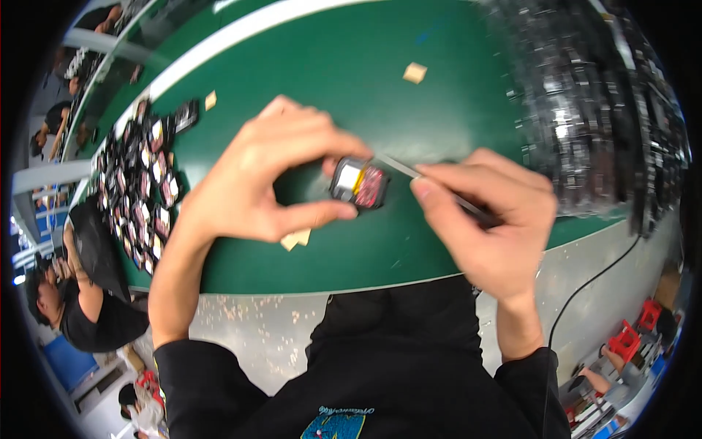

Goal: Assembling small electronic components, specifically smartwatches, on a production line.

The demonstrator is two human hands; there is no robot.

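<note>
My left hand (281, 172) grips a small black-cased electronic device (360, 183) by its edges, between thumb and fingers. Its inner side faces up and shows a silvery block, a yellow strip and a reddish part with wires or circuitry. In my right hand (490, 208) is a pair of tweezers or a similar slim metal tool (401, 167), pinched between thumb and forefinger. The tool's pale tip points at the upper right edge of the device; whether it touches cannot be made out. Both hands are above the green table (351, 256).
A heap of similar small devices (139, 186) lies at the left. Stacked trays of dark, shiny parts (567, 117) line the right side. Pale paper squares (414, 72) are scattered on the table. A black cable (596, 282) hangs at the right. Another person (91, 293) sits at the left.
</note>
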